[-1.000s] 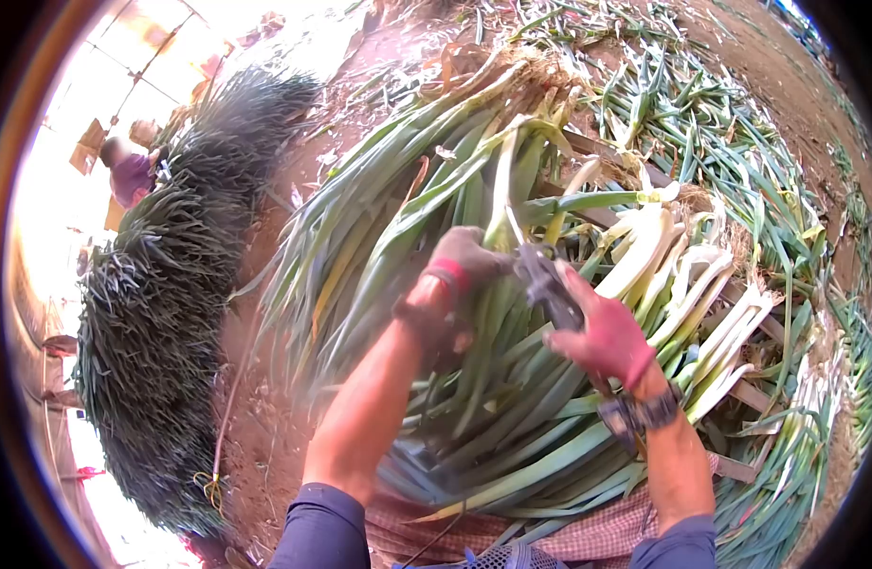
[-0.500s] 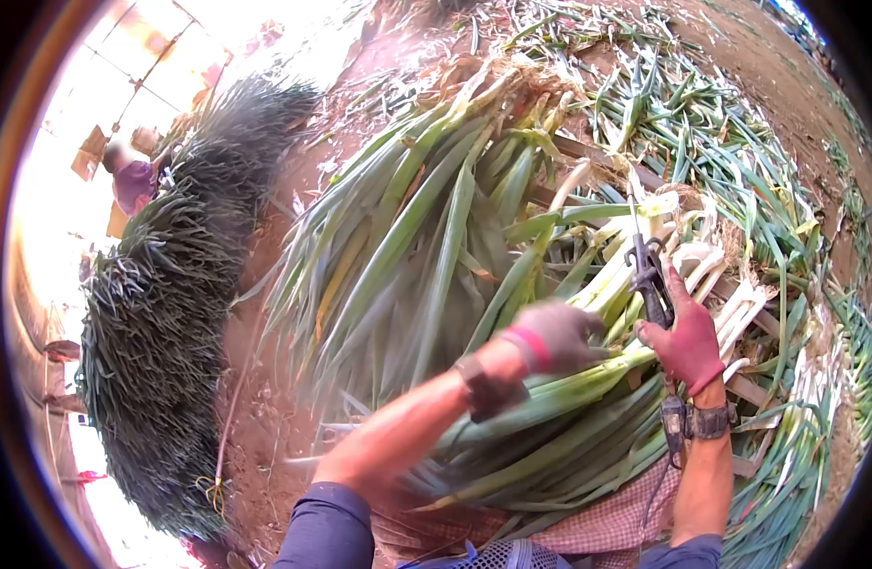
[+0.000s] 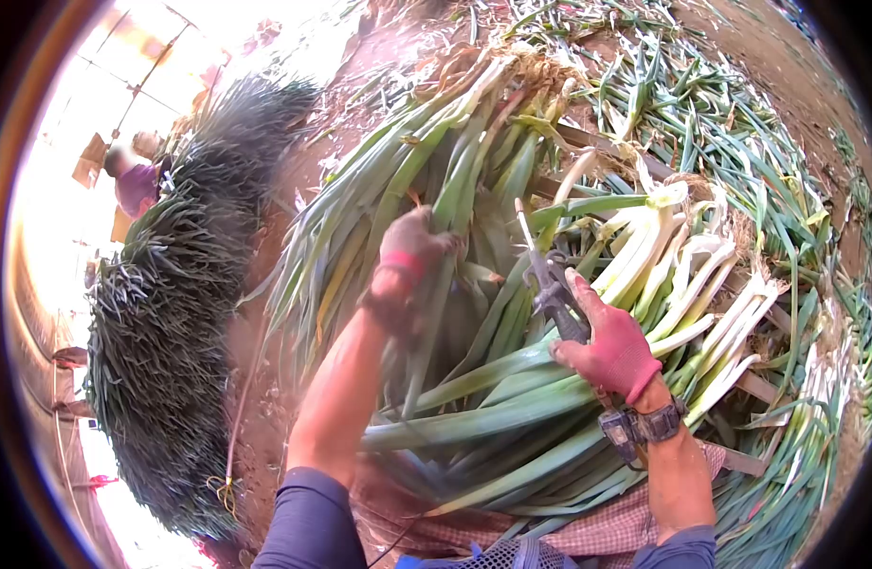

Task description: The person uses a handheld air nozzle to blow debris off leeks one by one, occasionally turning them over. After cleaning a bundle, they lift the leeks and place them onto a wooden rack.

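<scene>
My left hand, in a glove with a pink wrist band, is among the long green leaves of a leek heap; its blurred fingers touch a leaf, and their grip is unclear. My right hand, in a reddish glove, is closed around the dark handle of a tool with a thin metal nozzle, which points up and left. Under and beside the right hand lie leeks with pale stems, their roots to the upper right and their leaves across my lap.
A tall stack of green leeks stands on the left, with a person behind it. Loose leaves cover the ground at the upper right. A checked cloth lies over my lap. Wooden slats show beneath the leeks.
My left hand has moved up and left, from the leeks beside my right hand to the leafy heap. My right hand has moved left with the tool, whose nozzle now tilts further left.
</scene>
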Demonstrator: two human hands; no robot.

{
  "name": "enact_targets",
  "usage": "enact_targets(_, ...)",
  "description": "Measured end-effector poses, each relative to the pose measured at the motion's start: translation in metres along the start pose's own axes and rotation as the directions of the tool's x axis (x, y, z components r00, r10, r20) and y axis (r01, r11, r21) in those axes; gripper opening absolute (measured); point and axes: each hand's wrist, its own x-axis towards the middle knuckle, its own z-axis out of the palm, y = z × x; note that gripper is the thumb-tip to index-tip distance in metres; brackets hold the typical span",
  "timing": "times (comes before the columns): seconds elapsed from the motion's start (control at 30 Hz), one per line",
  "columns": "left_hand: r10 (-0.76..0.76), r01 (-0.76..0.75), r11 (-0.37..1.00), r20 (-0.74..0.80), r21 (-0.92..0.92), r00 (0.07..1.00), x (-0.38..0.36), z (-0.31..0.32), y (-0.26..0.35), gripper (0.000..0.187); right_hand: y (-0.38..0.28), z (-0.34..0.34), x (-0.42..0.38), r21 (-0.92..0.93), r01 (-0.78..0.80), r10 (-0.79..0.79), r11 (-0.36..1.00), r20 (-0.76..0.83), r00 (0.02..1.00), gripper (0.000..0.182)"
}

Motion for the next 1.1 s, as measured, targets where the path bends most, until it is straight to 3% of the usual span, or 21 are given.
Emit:
enact_targets(0.03, 0.000, 0.000, 1.000, 0.001, 0.002, 1.000, -0.018, 0.003, -0.002, 0.044, 0.000, 0.002, 0.003, 0.003, -0.030, 0.030, 1.000, -0.007, 1.000, 0.098)
enact_targets(0.1, -0.002, 0.051, 0.925, 0.128, -0.377, 0.992, -0.058, 0.003, -0.003, 0.047, -0.010, -0.002, 0.000, 0.008, -0.064, 0.064, 0.998, 0.052, 0.997, 0.099)
enact_targets(0.23, -0.110, 0.204, 0.875, 0.229, -0.440, 0.967, -0.088, -0.020, 0.000, 0.048, -0.017, 0.003, 0.003, -0.021, -0.001, 0.004, 1.000, 0.123, 0.992, 0.098)
enact_targets(0.3, -0.251, 0.302, 0.928, 0.234, -0.219, 0.939, -0.083, -0.032, 0.004, 0.054, -0.019, 0.003, 0.016, -0.067, -0.079, 0.083, 0.995, 0.058, 0.995, 0.100)
enact_targets(0.33, -0.233, 0.258, 0.961, 0.214, -0.096, 0.949, -0.077, -0.037, 0.005, 0.058, -0.015, 0.004, 0.018, -0.058, -0.016, 0.020, 0.998, 0.070, 0.997, 0.100)
enact_targets(0.37, -0.235, 0.260, 0.961, 0.215, -0.095, 0.948, -0.073, -0.034, 0.004, 0.058, -0.016, 0.006, 0.019, -0.057, -0.017, 0.021, 0.998, 0.073, 0.997, 0.100)
enact_targets(0.4, -0.117, 0.115, 0.979, 0.003, 0.168, 0.993, -0.067, -0.027, 0.003, 0.059, -0.020, 0.007, 0.022, -0.069, -0.008, 0.015, 0.998, 0.108, 0.994, 0.100)
enact_targets(0.43, 0.064, 0.016, 0.897, -0.166, 0.441, 0.984, -0.062, -0.024, 0.011, 0.061, -0.024, 0.007, 0.026, -0.081, 0.001, 0.011, 0.997, 0.143, 0.990, 0.101)
enact_targets(0.47, 0.155, -0.092, 0.920, -0.137, 0.380, 0.978, -0.056, -0.025, 0.020, 0.061, -0.023, 0.009, 0.034, -0.117, -0.016, 0.031, 0.993, 0.127, 0.991, 0.100)
enact_targets(0.5, 0.153, -0.092, 0.921, -0.136, 0.379, 0.979, -0.047, -0.019, 0.025, 0.061, -0.023, 0.011, 0.039, -0.118, -0.018, 0.033, 0.993, 0.129, 0.991, 0.100)
enact_targets(0.57, 0.332, -0.234, 0.855, -0.140, 0.463, 0.933, -0.027, -0.007, 0.032, 0.063, -0.023, 0.014, 0.048, -0.102, 0.038, -0.018, 0.994, 0.188, 0.982, 0.100)
enact_targets(0.63, 0.332, -0.218, 0.832, -0.142, 0.510, 0.933, -0.009, 0.005, 0.036, 0.062, -0.032, 0.013, 0.057, -0.133, -0.015, 0.048, 0.991, 0.250, 0.967, 0.099)
enact_targets(0.7, 0.198, -0.089, 0.798, -0.121, 0.596, 0.973, 0.006, 0.012, 0.042, 0.059, -0.024, 0.018, 0.073, -0.157, -0.045, 0.073, 0.987, 0.178, 0.981, 0.099)
enact_targets(0.77, 0.191, -0.079, 0.795, -0.125, 0.601, 0.974, 0.013, 0.015, 0.039, 0.055, -0.021, 0.020, 0.091, -0.177, -0.030, 0.058, 0.984, 0.159, 0.986, 0.100)
enact_targets(0.83, 0.171, -0.030, 0.779, -0.167, 0.626, 0.971, 0.018, 0.017, 0.030, 0.053, -0.027, 0.016, 0.111, -0.206, -0.110, 0.135, 0.972, 0.110, 0.985, 0.101)
enact_targets(0.9, 0.153, -0.021, 0.796, -0.167, 0.605, 0.974, 0.022, 0.018, 0.024, 0.051, -0.017, 0.015, 0.136, -0.165, -0.072, 0.085, 0.984, 0.071, 0.994, 0.102)
enact_targets(0.97, 0.140, -0.018, 0.811, -0.165, 0.584, 0.976, 0.027, 0.020, 0.022, 0.048, -0.022, 0.008, 0.160, -0.178, -0.142, 0.149, 0.974, 0.022, 0.989, 0.102)
enact_targets(1.1, -0.014, 0.083, 0.846, -0.133, 0.527, 0.991, 0.027, 0.012, 0.037, 0.052, -0.019, 0.002, 0.194, -0.179, -0.169, 0.164, 0.969, -0.039, 0.986, 0.099)
